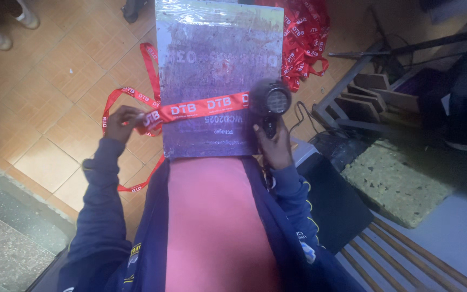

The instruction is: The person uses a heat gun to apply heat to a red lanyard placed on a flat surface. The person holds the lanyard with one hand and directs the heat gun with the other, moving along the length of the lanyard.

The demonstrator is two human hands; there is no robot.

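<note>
A worn purple-grey rectangular board [217, 59] rests on my lap and reaches away from me. A red printed ribbon [201, 108] lies stretched across its near part. My left hand [122, 121] pinches the ribbon just off the board's left edge, where loose loops trail down to the floor. My right hand [274, 143] grips the handle of a black hair dryer [274, 103], whose round grille sits over the ribbon at the board's right edge.
A heap of the same red ribbons [304, 32] lies on the tiled floor beyond the board's right corner. A metal frame with wooden pieces [363, 92], a foam slab [395, 178] and a slatted bench [406, 254] stand at right. Someone's feet [6, 27] are at top left.
</note>
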